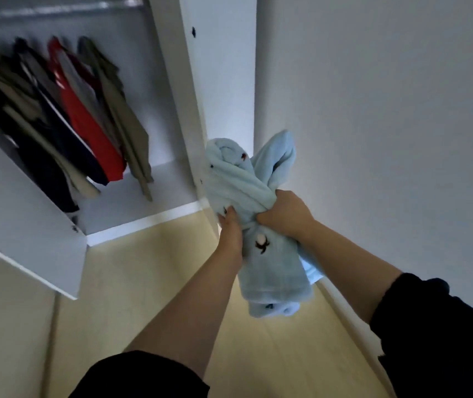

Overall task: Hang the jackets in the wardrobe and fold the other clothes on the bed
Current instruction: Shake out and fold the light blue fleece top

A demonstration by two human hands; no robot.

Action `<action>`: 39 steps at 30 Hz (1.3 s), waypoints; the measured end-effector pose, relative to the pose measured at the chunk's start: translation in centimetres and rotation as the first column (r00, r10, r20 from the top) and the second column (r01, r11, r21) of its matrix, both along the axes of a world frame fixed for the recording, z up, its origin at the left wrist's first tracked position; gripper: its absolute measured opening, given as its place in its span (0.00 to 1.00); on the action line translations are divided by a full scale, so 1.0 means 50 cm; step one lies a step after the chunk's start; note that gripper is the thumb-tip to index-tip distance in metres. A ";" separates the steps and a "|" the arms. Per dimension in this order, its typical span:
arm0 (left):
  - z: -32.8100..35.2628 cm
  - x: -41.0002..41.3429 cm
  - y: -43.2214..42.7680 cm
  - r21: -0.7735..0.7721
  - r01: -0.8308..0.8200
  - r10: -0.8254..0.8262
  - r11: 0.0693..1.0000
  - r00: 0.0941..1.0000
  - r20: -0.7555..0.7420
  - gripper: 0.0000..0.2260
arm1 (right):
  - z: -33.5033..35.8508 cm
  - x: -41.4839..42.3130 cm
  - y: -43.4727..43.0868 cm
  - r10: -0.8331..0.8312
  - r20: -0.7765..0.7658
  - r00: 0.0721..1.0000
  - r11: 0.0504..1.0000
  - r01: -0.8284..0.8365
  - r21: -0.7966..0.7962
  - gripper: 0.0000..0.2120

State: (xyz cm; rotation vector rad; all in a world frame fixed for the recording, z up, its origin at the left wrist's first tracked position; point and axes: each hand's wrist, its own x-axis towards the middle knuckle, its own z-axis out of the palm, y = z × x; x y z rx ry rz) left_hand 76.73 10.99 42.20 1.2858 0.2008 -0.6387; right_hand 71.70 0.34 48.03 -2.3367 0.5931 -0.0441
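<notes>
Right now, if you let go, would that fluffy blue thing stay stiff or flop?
Probably floppy: the blue fleece garment bunches into twisted folds where the right hand grips it, and its end droops below. Likely light: the right hand mostly carries it, the left hand just touching. Fuzzy-looking, so probably not slippery.

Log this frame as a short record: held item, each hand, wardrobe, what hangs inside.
held item: light blue fleece garment, bunched, hanging from the hands
left hand: against the garment's left side, grip unclear
right hand: grips a twisted bunch of it
wardrobe: open
hanging clothes: dark, red and olive pieces, blurred
</notes>
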 end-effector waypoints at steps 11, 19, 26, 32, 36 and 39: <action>0.225 0.280 0.284 0.058 -0.240 0.215 0.969 0.934 0.285 0.23 | 0.205 0.280 0.259 0.198 0.254 0.947 0.966 -0.233 0.116 0.08; 0.280 0.574 0.313 0.050 -0.313 0.298 0.948 0.934 0.199 0.23 | 0.232 0.625 0.273 0.314 0.304 0.899 0.936 -0.347 0.061 0.09; 0.433 0.888 0.315 0.085 -0.330 0.282 0.940 0.893 0.352 0.27 | 0.362 0.956 0.253 0.280 0.404 0.871 0.926 -0.355 0.125 0.09; 0.549 1.090 0.354 0.178 -0.424 0.238 0.888 0.755 0.611 0.25 | 0.454 1.171 0.284 0.117 0.565 0.817 0.864 -0.364 0.348 0.19; 0.647 1.222 0.388 0.293 -0.473 0.072 0.831 0.613 0.787 0.25 | 0.521 1.317 0.303 0.026 0.642 0.766 0.812 -0.391 0.433 0.14; 0.722 1.326 0.406 0.364 -0.498 -0.105 0.787 0.473 0.875 0.26 | 0.582 1.426 0.308 -0.067 0.711 0.700 0.803 -0.385 0.455 0.03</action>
